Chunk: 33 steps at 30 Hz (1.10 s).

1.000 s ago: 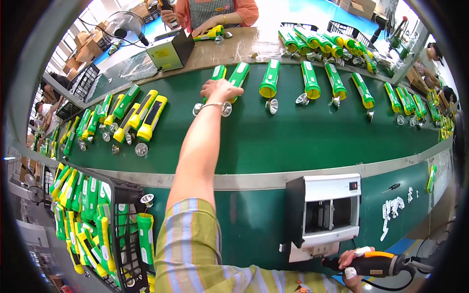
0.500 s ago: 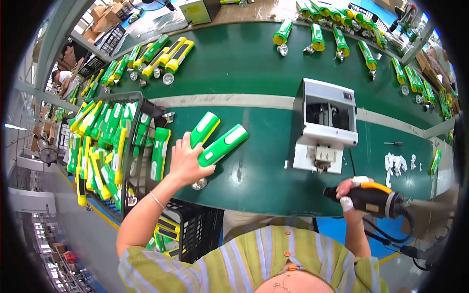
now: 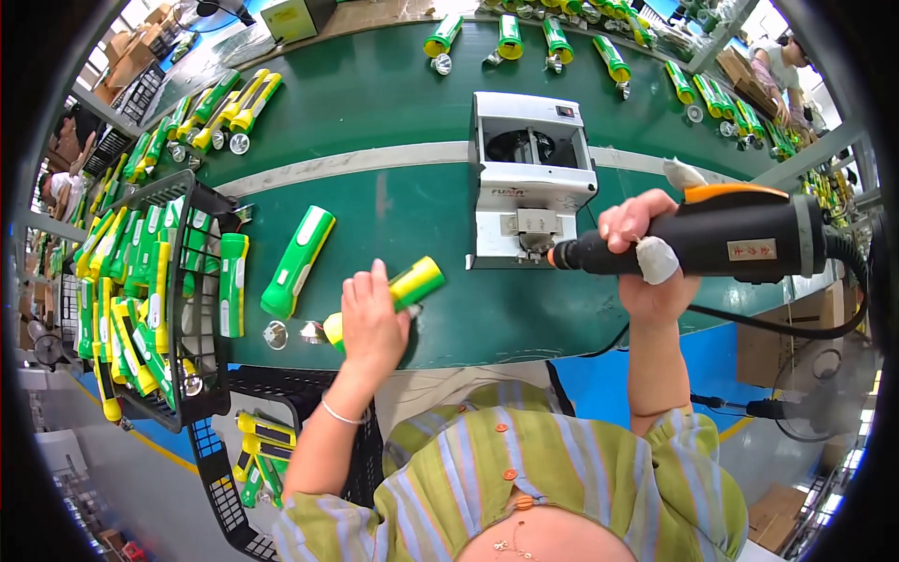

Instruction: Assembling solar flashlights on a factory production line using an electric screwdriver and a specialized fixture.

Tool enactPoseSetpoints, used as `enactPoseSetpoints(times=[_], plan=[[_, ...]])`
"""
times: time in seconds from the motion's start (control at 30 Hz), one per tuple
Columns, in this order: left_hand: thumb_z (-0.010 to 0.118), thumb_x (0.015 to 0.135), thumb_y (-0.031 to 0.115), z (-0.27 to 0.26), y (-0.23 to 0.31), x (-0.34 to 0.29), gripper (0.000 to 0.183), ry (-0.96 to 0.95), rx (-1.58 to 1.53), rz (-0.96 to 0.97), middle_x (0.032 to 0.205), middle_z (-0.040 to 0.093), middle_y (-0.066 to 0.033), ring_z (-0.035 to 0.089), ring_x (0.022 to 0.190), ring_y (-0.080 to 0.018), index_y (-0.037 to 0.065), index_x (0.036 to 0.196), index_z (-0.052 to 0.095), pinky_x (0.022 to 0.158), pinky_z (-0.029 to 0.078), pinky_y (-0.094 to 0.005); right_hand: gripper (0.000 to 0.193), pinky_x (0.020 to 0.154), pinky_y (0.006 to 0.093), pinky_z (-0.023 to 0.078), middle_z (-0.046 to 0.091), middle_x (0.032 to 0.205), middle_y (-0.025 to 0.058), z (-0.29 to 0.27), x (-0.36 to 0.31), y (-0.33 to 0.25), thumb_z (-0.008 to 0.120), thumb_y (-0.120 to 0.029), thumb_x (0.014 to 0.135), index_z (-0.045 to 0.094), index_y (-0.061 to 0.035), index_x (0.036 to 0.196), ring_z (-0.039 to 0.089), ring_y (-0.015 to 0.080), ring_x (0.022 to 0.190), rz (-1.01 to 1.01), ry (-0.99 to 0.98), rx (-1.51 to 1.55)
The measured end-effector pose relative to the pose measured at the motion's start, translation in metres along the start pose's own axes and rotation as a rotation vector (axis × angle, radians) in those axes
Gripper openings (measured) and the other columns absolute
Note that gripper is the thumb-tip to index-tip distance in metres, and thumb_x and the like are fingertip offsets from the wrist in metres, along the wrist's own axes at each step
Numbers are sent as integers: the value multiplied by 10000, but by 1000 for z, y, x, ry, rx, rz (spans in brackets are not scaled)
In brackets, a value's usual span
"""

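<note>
While the left hand (image 3: 372, 323) clasps a green-yellow flashlight (image 3: 403, 290) at centre frame, the right hand (image 3: 646, 258), wrapped around the electric screwdriver (image 3: 721, 239), could slip off its screw.

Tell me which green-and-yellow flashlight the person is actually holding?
The one in the left hand: flashlight, lifted at the belt's near edge; others lie loose.

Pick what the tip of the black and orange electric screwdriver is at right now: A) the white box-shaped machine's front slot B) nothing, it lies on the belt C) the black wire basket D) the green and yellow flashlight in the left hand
A: the right hand holds the black and orange electric screwdriver with its tip at the front slot of the white box-shaped machine, while the left hand grips the green and yellow flashlight apart from it.
</note>
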<state>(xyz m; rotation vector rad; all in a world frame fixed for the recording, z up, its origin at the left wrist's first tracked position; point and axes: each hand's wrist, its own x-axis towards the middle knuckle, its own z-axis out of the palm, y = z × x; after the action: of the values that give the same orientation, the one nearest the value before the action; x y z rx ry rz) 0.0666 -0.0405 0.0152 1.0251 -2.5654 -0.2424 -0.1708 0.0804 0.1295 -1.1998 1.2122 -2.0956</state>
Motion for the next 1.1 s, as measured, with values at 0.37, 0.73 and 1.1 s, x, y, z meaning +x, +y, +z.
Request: enactPoseSetpoints(times=[0.37, 0.73, 1.1], plan=[[591, 645, 74, 14, 60, -14, 417, -135, -133, 199, 981, 469, -159, 453, 978, -320, -18, 1033, 468, 919, 308, -454, 86, 584, 281, 463, 522, 700, 59, 14, 24, 19, 592, -11, 721, 515, 10, 754, 540, 146, 621, 106, -49, -136], [543, 729, 235, 55, 132, 1, 368, -24, 134, 612, 950, 492, -146, 446, 954, -276, -29, 981, 502, 885, 357, -392, 111, 621, 303, 440, 530, 735, 73, 24, 3, 25, 584, -30, 732, 517, 19, 805, 540, 140, 617, 239, -82, -57], [515, 754, 262, 73, 127, -4, 386, -63, -147, 635, 990, 500, -111, 458, 971, -240, -18, 1018, 497, 802, 371, -334, 117, 635, 304, 435, 491, 719, 56, 39, -15, 36, 600, -12, 718, 495, -5, 770, 519, 141, 614, 363, -180, 3]])
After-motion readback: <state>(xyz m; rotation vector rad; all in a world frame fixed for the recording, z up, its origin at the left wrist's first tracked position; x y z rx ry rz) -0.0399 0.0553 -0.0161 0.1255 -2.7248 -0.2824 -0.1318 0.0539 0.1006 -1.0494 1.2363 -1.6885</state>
